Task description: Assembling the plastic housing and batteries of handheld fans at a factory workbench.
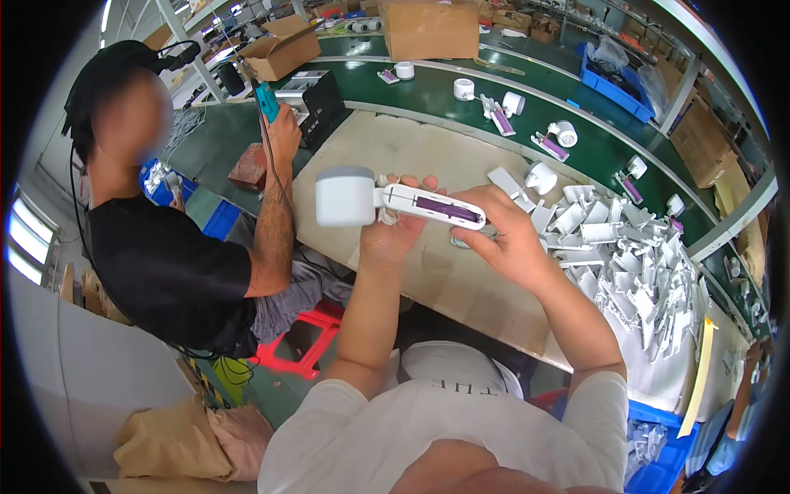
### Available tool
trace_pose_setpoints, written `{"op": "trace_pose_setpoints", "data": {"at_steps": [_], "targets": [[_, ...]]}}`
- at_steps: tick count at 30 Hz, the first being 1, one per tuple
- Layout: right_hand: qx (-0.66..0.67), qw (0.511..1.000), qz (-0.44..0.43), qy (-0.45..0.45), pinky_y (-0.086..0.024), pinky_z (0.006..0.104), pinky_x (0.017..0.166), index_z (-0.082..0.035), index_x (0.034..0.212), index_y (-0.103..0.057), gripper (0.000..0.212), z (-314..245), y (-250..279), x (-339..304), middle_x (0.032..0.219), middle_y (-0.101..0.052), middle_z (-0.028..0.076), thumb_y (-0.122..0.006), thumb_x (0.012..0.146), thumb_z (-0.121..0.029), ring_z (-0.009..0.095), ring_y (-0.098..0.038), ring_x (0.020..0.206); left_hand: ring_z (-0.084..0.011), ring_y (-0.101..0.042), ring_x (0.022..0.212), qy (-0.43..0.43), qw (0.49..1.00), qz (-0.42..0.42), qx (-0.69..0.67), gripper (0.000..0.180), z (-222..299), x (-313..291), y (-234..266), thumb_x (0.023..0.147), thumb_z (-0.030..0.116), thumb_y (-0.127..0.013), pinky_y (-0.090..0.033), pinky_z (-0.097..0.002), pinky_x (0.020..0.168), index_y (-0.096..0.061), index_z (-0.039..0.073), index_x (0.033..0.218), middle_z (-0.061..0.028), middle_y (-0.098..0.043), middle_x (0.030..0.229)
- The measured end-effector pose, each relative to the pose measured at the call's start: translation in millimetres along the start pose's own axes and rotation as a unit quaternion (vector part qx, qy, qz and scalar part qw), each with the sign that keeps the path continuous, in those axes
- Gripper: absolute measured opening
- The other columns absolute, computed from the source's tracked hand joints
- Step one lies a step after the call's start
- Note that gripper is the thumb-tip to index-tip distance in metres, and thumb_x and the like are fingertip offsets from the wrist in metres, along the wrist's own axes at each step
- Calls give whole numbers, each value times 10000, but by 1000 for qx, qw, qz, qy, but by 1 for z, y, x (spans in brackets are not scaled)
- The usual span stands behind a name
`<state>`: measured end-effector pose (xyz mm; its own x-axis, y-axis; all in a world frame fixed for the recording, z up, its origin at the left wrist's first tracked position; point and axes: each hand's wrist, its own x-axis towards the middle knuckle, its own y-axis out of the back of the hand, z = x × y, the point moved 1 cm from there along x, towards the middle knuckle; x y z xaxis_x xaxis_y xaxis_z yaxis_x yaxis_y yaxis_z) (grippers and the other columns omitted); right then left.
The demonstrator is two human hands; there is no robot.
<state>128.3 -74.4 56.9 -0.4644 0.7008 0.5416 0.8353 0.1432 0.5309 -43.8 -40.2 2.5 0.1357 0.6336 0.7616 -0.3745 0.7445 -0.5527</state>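
Observation:
Above the bench I hold up a white handheld device with a drum-shaped head (pixel 346 198) and a long handle (pixel 403 200). The handle's open side faces up and shows a purple cylindrical battery (pixel 444 209) inside. My left hand (pixel 393 235) is closed around the neck from below, its fingertips showing past the far edge. At the handle's right end, my right hand (pixel 510 235) grips with thumb and fingers. A pale piece (pixel 471 240) shows by the right thumb; I cannot tell whether it is held or lies on the bench.
A large pile of white plastic shells (pixel 634 263) covers the bench's right side. Similar devices with purple batteries (pixel 553 146) lie along the green conveyor (pixel 370 78). At left a co-worker (pixel 173 247) holds a teal power screwdriver (pixel 267 102). A blue bin (pixel 666 453) stands lower right.

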Motion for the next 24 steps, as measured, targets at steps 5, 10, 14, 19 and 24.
{"op": "trace_pose_setpoints", "data": {"at_steps": [5,10,14,19,24], "targets": [[28,998,33,54,-436,308,731,-32,1050,-528,362,-10,2,-19,936,-568,115,-664,724,-111,246,-554,836,-340,-463,1100,10,997,-78,12,330,7,-6,-15,857,356,-471,-361,-459,933,-572,115,1058,-115,-558,1090],[27,996,66,49,-437,309,715,-14,1057,-513,376,-21,4,-34,932,-562,124,-624,770,-231,247,-557,819,-350,-475,1084,9,994,-110,11,344,-1,-5,-34,865,345,-457,-388,-477,897,-568,93,1070,-136,-565,1077],[24,993,93,66,-443,300,663,-8,1011,-532,405,-15,3,-36,884,-569,119,-630,763,-313,241,-567,762,-363,-475,1078,3,994,-105,7,344,-3,-6,-32,866,350,-452,-391,-500,888,-570,96,1067,-133,-564,1080],[-81,974,110,178,-442,333,517,-60,852,-585,348,-9,14,-29,683,-564,77,-704,670,-331,257,-562,590,-312,-476,1098,4,999,-43,-32,350,-20,-15,-45,830,357,-527,-345,-504,943,-528,130,1097,-71,-541,1132],[-31,991,62,114,-449,321,535,-52,870,-586,295,19,18,-17,706,-574,93,-679,704,-278,260,-573,604,-282,-458,1122,51,996,73,5,422,-26,-13,-27,779,215,-615,-356,-414,961,-451,100,1151,-94,-533,1120]]}}
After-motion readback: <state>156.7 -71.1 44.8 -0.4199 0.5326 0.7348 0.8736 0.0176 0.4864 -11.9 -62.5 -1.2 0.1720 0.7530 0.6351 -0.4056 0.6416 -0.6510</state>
